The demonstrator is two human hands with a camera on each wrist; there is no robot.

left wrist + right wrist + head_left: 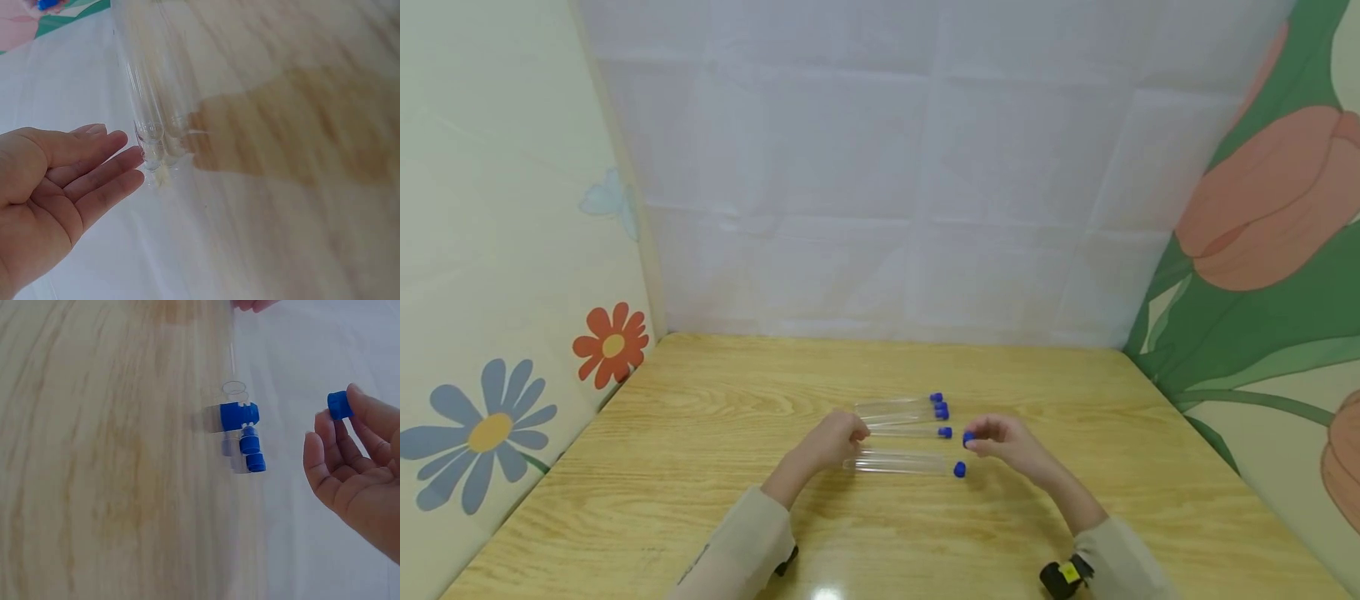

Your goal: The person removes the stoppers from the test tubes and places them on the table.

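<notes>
Clear tubes with rounded ends lie side by side on the wooden table. In the head view, the far tubes point(891, 409) have blue caps point(942, 410) at their right ends. At the near tubes point(895, 462) a blue cap point(959, 469) sits by the right end; whether it is on a tube I cannot tell. An uncapped tube mouth point(234, 387) shows in the right wrist view. My right hand point(1011, 446) pinches a blue cap point(339, 405) between thumb and finger, above the table. Loosely bent, my left hand point(69, 181) is beside the rounded tube ends point(153, 140), fingertips close to them.
The wooden table point(647, 467) stretches around the tubes. A white cloth point(880, 183) hangs behind its far edge. Flower-patterned panels point(490, 433) stand along the left and right sides. A black device point(1063, 577) is strapped at the right wrist.
</notes>
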